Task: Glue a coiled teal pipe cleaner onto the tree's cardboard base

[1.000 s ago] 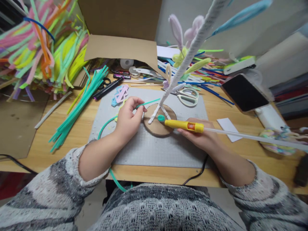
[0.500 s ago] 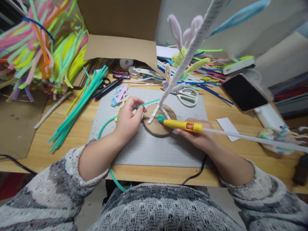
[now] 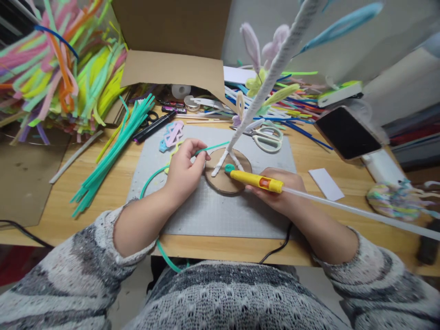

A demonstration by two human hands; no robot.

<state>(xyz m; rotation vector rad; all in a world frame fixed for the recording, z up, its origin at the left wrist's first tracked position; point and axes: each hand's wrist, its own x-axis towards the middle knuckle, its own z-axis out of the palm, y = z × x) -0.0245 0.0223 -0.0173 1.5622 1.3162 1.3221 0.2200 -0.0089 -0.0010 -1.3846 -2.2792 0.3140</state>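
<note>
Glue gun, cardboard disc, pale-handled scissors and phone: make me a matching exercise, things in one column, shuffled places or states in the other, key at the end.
1. Glue gun
2. Cardboard disc
3. Pale-handled scissors
4. Phone

A. By the grey mat's far right corner
B. Screen dark
C. In the right hand
D. Under the white stem's forked foot

Pairs: 1-C, 2-D, 3-A, 4-B

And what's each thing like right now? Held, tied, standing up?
Yellow glue gun: held in the right hand, tip at the green coil.
Green strip: held in the left hand.
White stem: leaning, forked end on the cardboard disc.
Phone: screen dark.
Scissors: lying down.
Big bundle: tied with a blue strip.
</note>
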